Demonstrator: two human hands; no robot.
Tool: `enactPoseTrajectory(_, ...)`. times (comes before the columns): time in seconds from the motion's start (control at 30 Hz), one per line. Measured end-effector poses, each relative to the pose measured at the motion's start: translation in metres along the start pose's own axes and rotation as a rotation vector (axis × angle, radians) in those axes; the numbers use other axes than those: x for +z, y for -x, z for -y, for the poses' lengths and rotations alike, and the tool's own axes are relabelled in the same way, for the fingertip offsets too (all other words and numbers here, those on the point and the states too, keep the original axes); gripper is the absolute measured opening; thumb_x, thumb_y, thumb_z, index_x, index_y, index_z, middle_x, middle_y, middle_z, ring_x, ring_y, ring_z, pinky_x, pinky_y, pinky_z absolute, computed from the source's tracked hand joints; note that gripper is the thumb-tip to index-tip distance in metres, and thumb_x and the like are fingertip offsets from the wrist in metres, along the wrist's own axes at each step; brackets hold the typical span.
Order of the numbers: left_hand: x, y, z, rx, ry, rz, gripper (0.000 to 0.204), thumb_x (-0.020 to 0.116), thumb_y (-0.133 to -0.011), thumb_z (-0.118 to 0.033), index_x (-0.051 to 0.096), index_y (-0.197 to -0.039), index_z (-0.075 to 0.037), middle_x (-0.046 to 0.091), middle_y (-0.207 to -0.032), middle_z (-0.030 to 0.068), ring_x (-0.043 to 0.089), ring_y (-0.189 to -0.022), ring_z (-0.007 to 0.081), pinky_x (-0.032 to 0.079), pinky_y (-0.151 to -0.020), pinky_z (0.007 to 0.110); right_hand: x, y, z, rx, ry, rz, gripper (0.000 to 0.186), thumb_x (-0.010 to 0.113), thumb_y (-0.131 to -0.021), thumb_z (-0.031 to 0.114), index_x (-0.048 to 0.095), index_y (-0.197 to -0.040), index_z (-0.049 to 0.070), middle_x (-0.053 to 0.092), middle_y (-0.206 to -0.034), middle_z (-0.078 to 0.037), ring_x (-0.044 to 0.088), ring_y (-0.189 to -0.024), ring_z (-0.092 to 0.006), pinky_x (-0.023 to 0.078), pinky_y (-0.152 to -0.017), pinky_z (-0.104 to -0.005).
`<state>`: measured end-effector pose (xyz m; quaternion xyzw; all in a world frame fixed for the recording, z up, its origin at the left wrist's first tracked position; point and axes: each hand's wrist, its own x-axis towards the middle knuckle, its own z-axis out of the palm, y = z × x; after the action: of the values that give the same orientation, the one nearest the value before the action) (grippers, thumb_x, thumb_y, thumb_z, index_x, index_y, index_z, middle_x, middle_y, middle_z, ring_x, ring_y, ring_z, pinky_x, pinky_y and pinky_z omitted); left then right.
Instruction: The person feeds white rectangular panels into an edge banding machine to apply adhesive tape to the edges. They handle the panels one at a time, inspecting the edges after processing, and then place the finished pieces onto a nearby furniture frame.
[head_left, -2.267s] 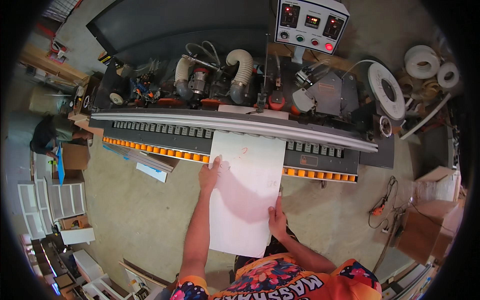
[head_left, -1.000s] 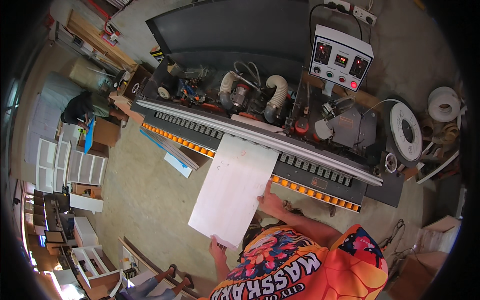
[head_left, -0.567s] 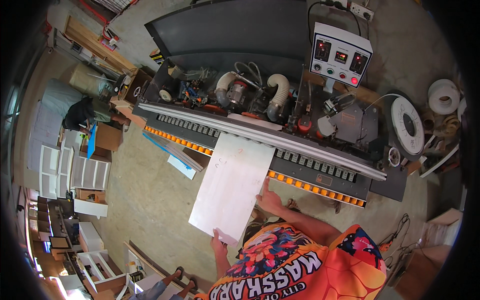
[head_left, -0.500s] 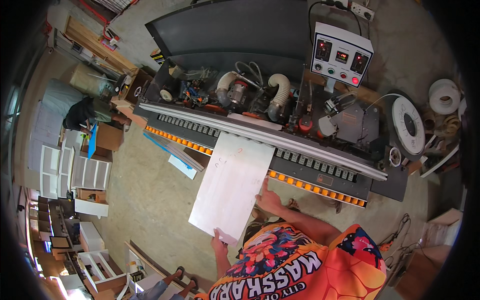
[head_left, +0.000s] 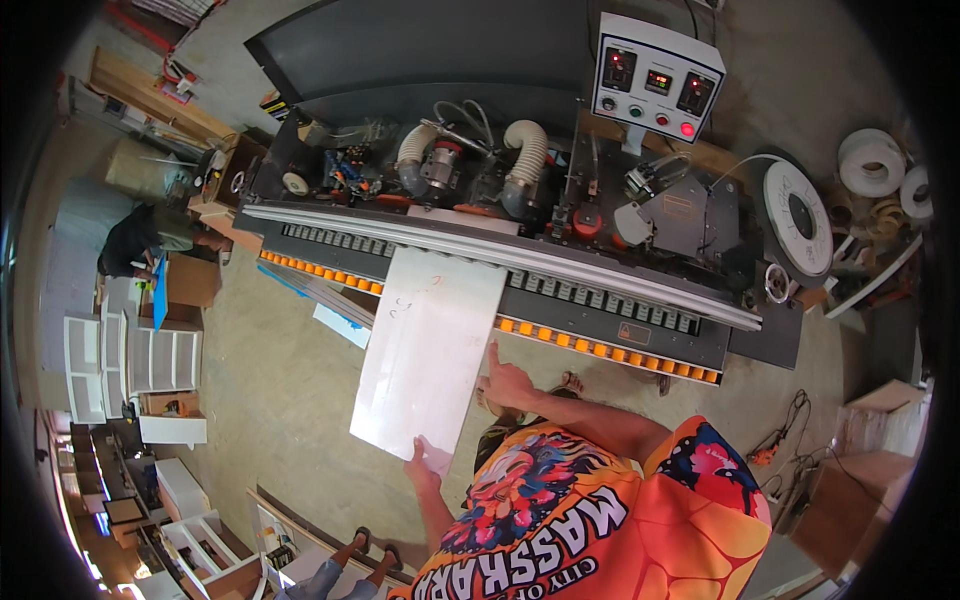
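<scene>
A long white board lies with its far end on the edge-banding machine, under the long metal beam, and its near part sticks out toward me. My left hand grips the board's near edge, thumb on the top face. Beside the board's right edge is my right hand, its index finger stretched toward the machine and the other fingers bent, holding nothing. Whether that fingertip touches the edge is hard to tell. Small pencil-like marks show on the board's far part.
A control box with lit displays stands above the machine; a white tape reel is at its right. Orange rollers line the front edge. Another person bends over at the far left, near white cabinets. Cables lie at right.
The board has slid a little to the left along the machine, both my hands moving with it. The whole view has shifted slightly too.
</scene>
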<state>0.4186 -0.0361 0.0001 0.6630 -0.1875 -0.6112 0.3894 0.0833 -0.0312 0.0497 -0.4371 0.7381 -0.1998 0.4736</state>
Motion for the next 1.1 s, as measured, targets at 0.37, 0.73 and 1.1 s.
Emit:
enactPoseTrajectory(0.37, -0.020, -0.045, -0.016, -0.029, -0.010, 0.008, 0.054, 0.082, -0.091, -0.024, 0.061, -0.129, 0.007, 0.066, -0.116, 0.0119, 0.067, -0.099, 0.0292, 0.059, -0.087, 0.047, -0.006, 0.020, -0.022, -0.009, -0.016, 0.129, 0.081, 0.058, -0.094, 0.032, 0.026, -0.157, -0.007, 0.072, -0.095, -0.028, 0.071, -0.087, -0.0425, 0.057, -0.078, -0.0525)
enactPoseTrajectory(0.73, -0.021, -0.067, -0.038, -0.009, 0.016, -0.020, 0.053, 0.083, -0.091, -0.021, 0.061, -0.129, 0.008, 0.066, -0.120, 0.0139, 0.066, -0.103, 0.0292, 0.059, -0.089, 0.048, 0.007, 0.019, -0.044, -0.042, 0.016, 0.052, 0.064, 0.059, -0.094, 0.034, 0.047, -0.145, -0.002, 0.072, -0.097, -0.028, 0.071, -0.090, -0.0452, 0.057, -0.080, -0.0527)
enactPoseTrajectory(1.1, -0.030, -0.094, -0.050, 0.010, -0.033, -0.041, 0.052, 0.081, -0.092, -0.018, 0.062, -0.135, 0.004, 0.067, -0.126, 0.0127, 0.066, -0.108, 0.0286, 0.058, -0.092, 0.045, 0.012, 0.015, -0.049, 0.002, 0.036, 0.102, 0.065, 0.065, -0.093, 0.040, 0.052, -0.147, 0.005, 0.073, -0.111, -0.025, 0.068, -0.107, -0.0433, 0.054, -0.095, -0.0503)
